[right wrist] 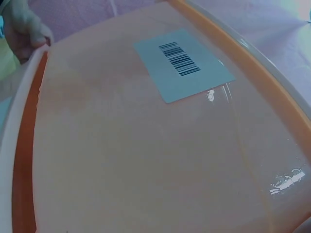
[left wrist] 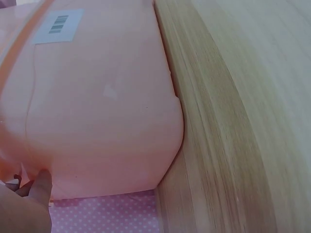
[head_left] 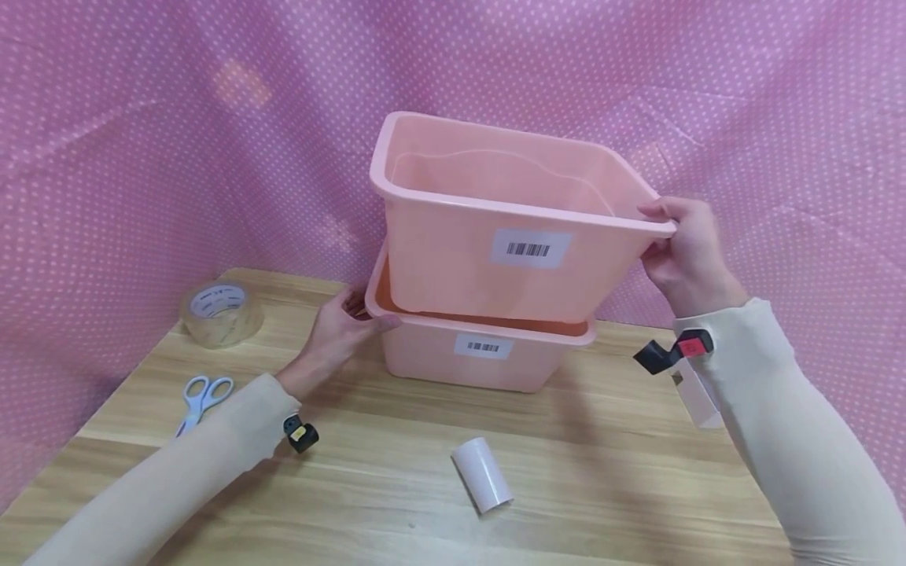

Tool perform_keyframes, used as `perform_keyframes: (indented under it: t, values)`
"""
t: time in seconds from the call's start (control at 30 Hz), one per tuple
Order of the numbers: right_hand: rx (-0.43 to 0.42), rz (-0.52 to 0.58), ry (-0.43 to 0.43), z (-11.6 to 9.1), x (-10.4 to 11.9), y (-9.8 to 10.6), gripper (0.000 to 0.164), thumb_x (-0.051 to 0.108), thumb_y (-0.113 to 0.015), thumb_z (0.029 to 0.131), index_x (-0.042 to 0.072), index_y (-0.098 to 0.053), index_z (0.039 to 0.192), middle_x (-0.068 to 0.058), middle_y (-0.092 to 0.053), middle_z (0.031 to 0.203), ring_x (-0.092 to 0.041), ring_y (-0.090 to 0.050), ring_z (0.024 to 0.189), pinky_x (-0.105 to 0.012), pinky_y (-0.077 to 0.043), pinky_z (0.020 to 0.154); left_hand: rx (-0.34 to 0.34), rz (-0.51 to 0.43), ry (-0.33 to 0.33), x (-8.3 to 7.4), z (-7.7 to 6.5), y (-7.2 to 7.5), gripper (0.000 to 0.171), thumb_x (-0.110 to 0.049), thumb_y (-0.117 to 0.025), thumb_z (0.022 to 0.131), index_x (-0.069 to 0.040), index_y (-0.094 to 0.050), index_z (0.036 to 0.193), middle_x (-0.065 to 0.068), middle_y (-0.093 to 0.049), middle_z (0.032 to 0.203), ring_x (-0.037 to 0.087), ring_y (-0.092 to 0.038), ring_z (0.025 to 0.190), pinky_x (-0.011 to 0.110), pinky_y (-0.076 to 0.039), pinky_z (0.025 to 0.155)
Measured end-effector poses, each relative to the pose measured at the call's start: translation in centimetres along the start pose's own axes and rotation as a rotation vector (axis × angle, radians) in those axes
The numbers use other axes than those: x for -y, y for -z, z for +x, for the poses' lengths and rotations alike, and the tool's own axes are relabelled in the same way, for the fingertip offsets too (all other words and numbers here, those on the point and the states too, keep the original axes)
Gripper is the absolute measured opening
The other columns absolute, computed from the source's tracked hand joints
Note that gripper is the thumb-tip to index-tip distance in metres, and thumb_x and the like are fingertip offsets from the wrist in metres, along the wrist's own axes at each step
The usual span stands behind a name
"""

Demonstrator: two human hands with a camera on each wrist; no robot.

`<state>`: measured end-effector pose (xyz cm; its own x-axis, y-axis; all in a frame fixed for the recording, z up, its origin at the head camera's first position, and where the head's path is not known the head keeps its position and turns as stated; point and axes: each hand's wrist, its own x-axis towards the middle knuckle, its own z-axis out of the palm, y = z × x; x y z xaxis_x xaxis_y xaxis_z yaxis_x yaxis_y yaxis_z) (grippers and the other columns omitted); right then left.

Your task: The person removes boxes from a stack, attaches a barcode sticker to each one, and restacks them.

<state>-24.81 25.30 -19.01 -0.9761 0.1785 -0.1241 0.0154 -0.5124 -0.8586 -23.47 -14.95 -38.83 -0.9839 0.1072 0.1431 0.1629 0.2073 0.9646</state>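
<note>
Two pink plastic bins stand one partly inside the other. The upper bin (head_left: pixel 453 259) tilts, its right end raised, and its base sits within the rim of the lower bin (head_left: pixel 425 358), which rests on the table. Each bears a white barcode label (head_left: pixel 531 248) on its front. My right hand (head_left: pixel 690 255) grips the upper bin's right rim, thumb inside and fingers beneath. At the other end, my left hand (head_left: pixel 340 334) holds the lower bin's left rim, thumb over the front. The left wrist view shows the lower bin's corner (left wrist: pixel 146 160) against the tabletop.
On the wooden table (head_left: pixel 368 472), a curled pale sheet (head_left: pixel 483 475) lies in front of the bins. A roll of clear tape (head_left: pixel 222 326) and scissors (head_left: pixel 200 401) lie at the left. A white object (head_left: pixel 701 401) is partly hidden by the right arm. Dotted pink cloth (head_left: pixel 297 157) hangs behind.
</note>
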Motion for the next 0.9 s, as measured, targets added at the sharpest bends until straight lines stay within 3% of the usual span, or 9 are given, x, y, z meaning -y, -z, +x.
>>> perform_keyframes:
  t: [0.23,0.5,0.63,0.77,0.9]
  values:
    - [-0.02,-0.024,0.018,0.0,-0.3,0.0,0.037,-0.005,-0.051,0.093,0.009,-0.048,0.058,0.004,-0.042,0.057,-0.009,-0.038,0.044,-0.019,-0.034,0.047,0.005,0.004,-0.027,-0.3,0.8,-0.3,0.076,-0.028,-0.085,0.083,-0.002,-0.047,0.144,0.017,-0.059,0.143,0.029,-0.057,0.131,0.041,-0.051,0.112]
    - [-0.051,-0.022,0.039,0.0,-0.8,0.1,0.032,-0.007,-0.053,0.091,0.01,-0.049,0.063,0.005,-0.038,0.052,-0.007,-0.035,0.04,-0.018,-0.031,0.045,0.021,0.006,-0.047,-0.5,1.4,-0.6,0.08,-0.031,-0.085,0.083,-0.005,-0.045,0.147,0.015,-0.056,0.148,0.029,-0.055,0.136,0.042,-0.048,0.115]
    - [-0.067,-0.042,0.045,0.0,-1.0,0.4,0.029,-0.005,-0.057,0.09,0.01,-0.051,0.066,0.004,-0.042,0.061,-0.009,-0.036,0.045,-0.019,-0.041,0.062,0.022,0.0,-0.037,-0.5,1.5,-0.6,0.081,-0.031,-0.085,0.083,-0.005,-0.045,0.148,0.015,-0.055,0.149,0.029,-0.054,0.137,0.043,-0.047,0.116]
    - [-0.071,-0.035,0.035,0.0,-1.1,0.7,0.026,-0.004,-0.061,0.088,0.01,-0.053,0.067,0.004,-0.042,0.062,-0.01,-0.036,0.047,-0.022,-0.043,0.082,0.013,-0.006,-0.028,-0.4,1.6,-0.7,0.081,-0.028,-0.086,0.082,-0.002,-0.046,0.147,0.018,-0.056,0.148,0.03,-0.054,0.137,0.043,-0.047,0.116]
    - [-0.07,0.001,0.019,0.2,-1.2,0.9,0.025,-0.006,-0.062,0.086,0.009,-0.053,0.068,0.003,-0.042,0.063,-0.011,-0.035,0.046,-0.023,-0.043,0.085,0.015,-0.014,-0.02,-0.4,1.6,-0.7,0.082,-0.027,-0.085,0.083,-0.001,-0.044,0.148,0.019,-0.053,0.15,0.031,-0.053,0.139,0.043,-0.046,0.117]
